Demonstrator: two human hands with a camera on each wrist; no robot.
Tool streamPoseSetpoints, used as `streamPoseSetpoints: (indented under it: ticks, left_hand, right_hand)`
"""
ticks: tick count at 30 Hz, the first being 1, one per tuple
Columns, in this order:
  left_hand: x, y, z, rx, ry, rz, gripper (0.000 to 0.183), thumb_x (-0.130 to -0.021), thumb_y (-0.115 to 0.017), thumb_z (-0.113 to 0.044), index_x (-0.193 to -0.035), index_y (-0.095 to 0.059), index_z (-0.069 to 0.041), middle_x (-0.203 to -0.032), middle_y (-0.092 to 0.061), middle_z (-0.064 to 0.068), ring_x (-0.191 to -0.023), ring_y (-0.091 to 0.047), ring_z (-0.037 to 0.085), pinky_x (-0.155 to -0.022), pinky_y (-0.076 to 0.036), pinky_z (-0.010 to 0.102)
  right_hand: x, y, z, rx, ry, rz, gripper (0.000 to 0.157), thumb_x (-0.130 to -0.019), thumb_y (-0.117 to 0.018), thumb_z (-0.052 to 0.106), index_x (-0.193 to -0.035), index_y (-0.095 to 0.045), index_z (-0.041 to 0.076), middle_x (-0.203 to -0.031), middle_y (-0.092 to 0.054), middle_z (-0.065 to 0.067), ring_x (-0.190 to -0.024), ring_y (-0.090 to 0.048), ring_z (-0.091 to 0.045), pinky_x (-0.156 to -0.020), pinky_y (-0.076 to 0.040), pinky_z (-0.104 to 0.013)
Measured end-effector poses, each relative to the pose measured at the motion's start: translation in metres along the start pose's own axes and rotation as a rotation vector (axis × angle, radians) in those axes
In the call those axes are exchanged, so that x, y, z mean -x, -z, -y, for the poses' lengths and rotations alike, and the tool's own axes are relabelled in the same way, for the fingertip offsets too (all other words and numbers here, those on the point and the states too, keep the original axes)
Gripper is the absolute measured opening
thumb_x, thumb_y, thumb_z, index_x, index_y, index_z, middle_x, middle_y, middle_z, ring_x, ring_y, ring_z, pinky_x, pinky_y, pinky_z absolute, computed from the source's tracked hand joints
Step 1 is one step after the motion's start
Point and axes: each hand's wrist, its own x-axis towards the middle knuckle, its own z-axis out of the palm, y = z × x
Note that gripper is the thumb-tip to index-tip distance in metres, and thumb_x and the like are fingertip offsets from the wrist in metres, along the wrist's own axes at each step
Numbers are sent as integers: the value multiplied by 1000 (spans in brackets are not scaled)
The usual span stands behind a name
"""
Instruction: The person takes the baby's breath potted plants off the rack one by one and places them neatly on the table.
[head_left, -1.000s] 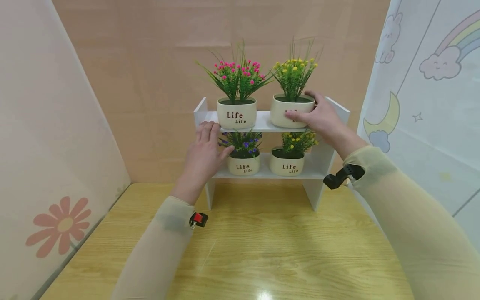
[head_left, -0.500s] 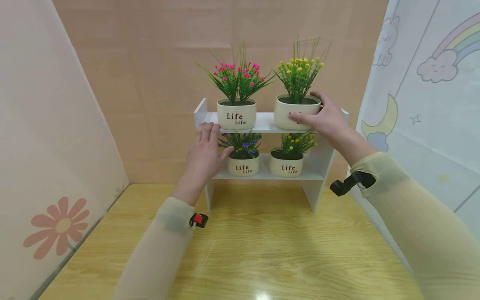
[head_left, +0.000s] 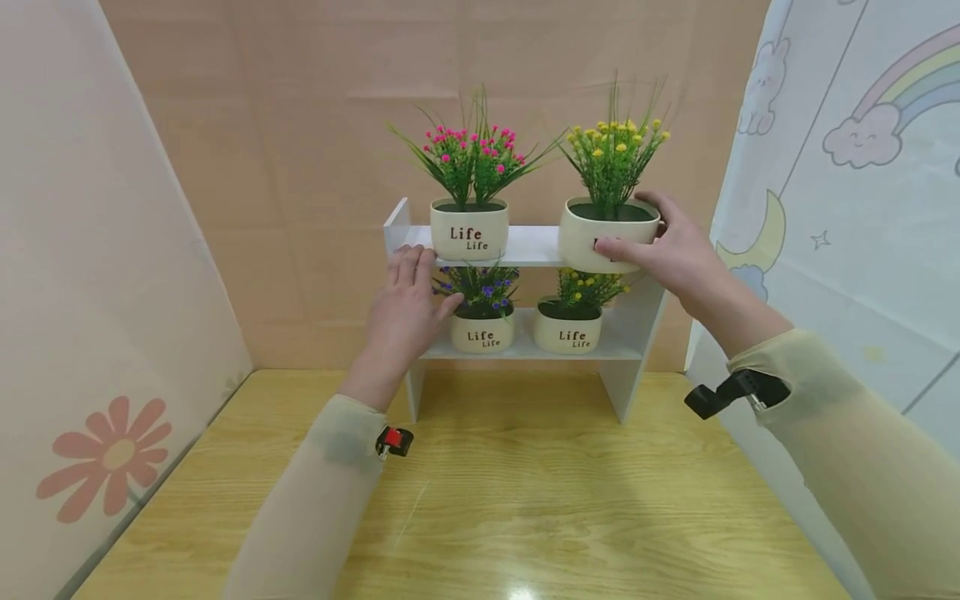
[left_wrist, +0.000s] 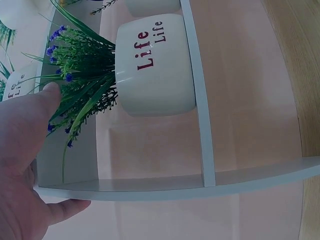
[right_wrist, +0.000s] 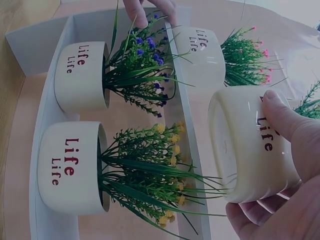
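My right hand (head_left: 678, 254) grips a cream oval flowerpot (head_left: 581, 242) with yellow flowers, thumb across its lettered front and fingers around the far right side. The underside of this held pot (right_wrist: 250, 145) shows in the right wrist view, raised off the shelf and in front of it. My left hand (head_left: 405, 312) holds the upper left corner of the white two-tier shelf (head_left: 536, 243). In the left wrist view, its thumb (left_wrist: 47, 95) lies by the purple flowers and a finger extends outside the side panel.
A pot with pink flowers (head_left: 468, 233) stands on the upper tier at left. On the lower tier are a pot with purple flowers (head_left: 482, 335) and another with yellow ones (head_left: 567, 335). The shelf stands on a wooden table (head_left: 487, 500) between patterned side walls.
My right hand has drawn the yellow-flowered pot off the upper tier, rightward and toward me. My left hand has kept its place on the shelf.
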Motion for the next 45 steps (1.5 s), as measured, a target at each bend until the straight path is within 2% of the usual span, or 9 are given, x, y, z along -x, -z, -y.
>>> streamPoseSetpoints:
  ticks: [5, 13, 23, 32, 35, 38, 42, 45]
  left_hand:
    - [1, 0, 0, -3, 4, 4, 82, -108, -68, -54, -164, -33, -5, -170, -35, 19, -165, -20, 36, -119, -46, 62]
    - [3, 1, -1, 6, 2, -9, 80, -108, -69, -53, -162, -34, -6, -169, -36, 20, -164, -21, 37, -116, -48, 64]
    - [2, 0, 0, -2, -4, -20, 81, -108, -69, -53, -164, -34, -6, -169, -36, 19, -164, -23, 37, -110, -52, 65]
    - [0, 0, 0, 4, 8, -6, 82, -108, -68, -54, -165, -33, -7, -170, -35, 18, -165, -21, 36, -109, -53, 64]
    - [0, -1, 0, 3, 12, -6, 81, -108, -68, -54, -165, -33, -7, -170, -35, 18, -165, -21, 36, -108, -53, 65]
    - [0, -1, 0, 5, 13, -9, 81, -108, -67, -55, -165, -33, -8, -170, -35, 17, -165, -21, 35, -108, -53, 65]
    - [0, -1, 0, 5, 10, -15, 81, -108, -67, -55, -165, -33, -8, -170, -35, 18, -165, -21, 36, -108, -53, 65]
    - [0, -1, 0, 3, 12, -17, 82, -108, -67, -56, -166, -33, -8, -170, -35, 18, -165, -21, 35, -108, -53, 66]
  right_hand:
    - [11, 2, -2, 0, 12, 5, 106, -96, -87, 46, -177, -21, 27, -151, -50, -12, -130, -49, -23, -102, -42, -37]
    - [30, 6, -7, 30, 9, 2, 108, -96, -87, 46, -178, -18, 30, -153, -52, -13, -130, -53, -21, -106, -44, -40]
    - [54, 7, -18, 45, 25, -6, 102, -97, -88, 40, -176, -24, 30, -146, -54, -7, -119, -59, -21, -89, -51, -21]
    - [68, 6, -30, 30, 2, 22, 101, -99, -86, 37, -176, -21, 32, -156, -50, -6, -132, -59, -27, -92, -50, -20]
    - [74, 6, -35, 53, -10, 26, 103, -100, -86, 38, -177, -18, 32, -155, -50, -4, -125, -63, -21, -91, -50, -20]
    - [79, 6, -41, 90, -22, 27, 106, -100, -86, 40, -178, -14, 32, -160, -47, -4, -123, -64, -20, -91, -48, -22]
    - [87, 5, -49, 109, -3, 25, 109, -100, -86, 37, -179, -12, 26, -173, -35, -10, -132, -59, -31, -89, -47, -17]
    - [94, 3, -55, 94, 11, 31, 109, -101, -86, 32, -179, -11, 21, -172, -34, -14, -130, -61, -28, -86, -50, -13]
